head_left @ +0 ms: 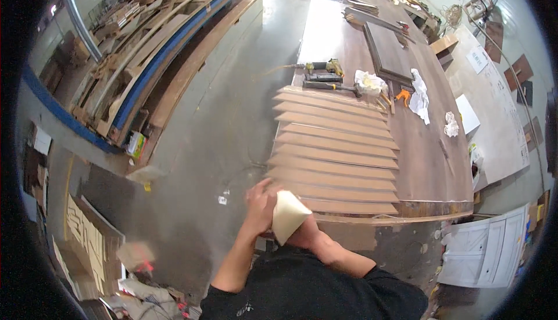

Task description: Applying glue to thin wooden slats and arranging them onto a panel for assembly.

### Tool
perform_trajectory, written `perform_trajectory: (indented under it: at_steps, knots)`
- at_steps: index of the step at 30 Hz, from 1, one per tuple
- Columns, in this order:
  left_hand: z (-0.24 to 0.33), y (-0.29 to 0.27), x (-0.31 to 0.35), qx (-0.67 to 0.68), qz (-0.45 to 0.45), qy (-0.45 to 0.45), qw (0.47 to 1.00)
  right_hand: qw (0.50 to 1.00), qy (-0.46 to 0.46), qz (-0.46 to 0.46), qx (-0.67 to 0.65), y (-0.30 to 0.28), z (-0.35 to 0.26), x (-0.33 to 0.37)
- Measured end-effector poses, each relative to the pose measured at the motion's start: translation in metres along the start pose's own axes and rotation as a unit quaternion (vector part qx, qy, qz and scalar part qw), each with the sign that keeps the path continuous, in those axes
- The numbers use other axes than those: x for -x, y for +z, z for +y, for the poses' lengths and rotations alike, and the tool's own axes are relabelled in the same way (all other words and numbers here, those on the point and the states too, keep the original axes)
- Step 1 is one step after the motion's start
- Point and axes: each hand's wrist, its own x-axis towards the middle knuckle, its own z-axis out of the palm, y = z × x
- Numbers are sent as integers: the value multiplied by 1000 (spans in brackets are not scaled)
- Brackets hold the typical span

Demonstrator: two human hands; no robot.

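Close to my body, my left hand [261, 202] is closed on the left side of a pale cream, smooth-faced piece [290, 211] with a pointed corner; its exact kind I cannot make out. My right hand [306, 234] grips it from the lower right, its fingers mostly hidden behind the piece. Just beyond my hands, several brown strips [337, 163] with slanted ends lie side by side in a row on the worktable [427, 175].
Beyond the strips lie a hammer [331, 86], a yellow-black nail gun [322, 67], crumpled paper [370, 82] and an orange clamp [403, 96]. Dark panels [383, 53] stack farther back. A blue-edged rack [157, 61] of boards stands left, white doors [482, 250] lower right.
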Motion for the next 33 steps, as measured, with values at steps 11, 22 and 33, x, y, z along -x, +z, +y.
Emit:
perform_trajectory:
  at_steps: [11,22,33]
  knots:
    - [-24,-141,-70,146,17,-111,983,983,-148,44,99,78,-4,-203]
    - [-84,-271,-234,239,68,-53,967,939,-310,-77,127,177,-13,-388]
    - [-173,-350,-441,82,-257,168,948,863,-500,62,-42,214,-85,-560]
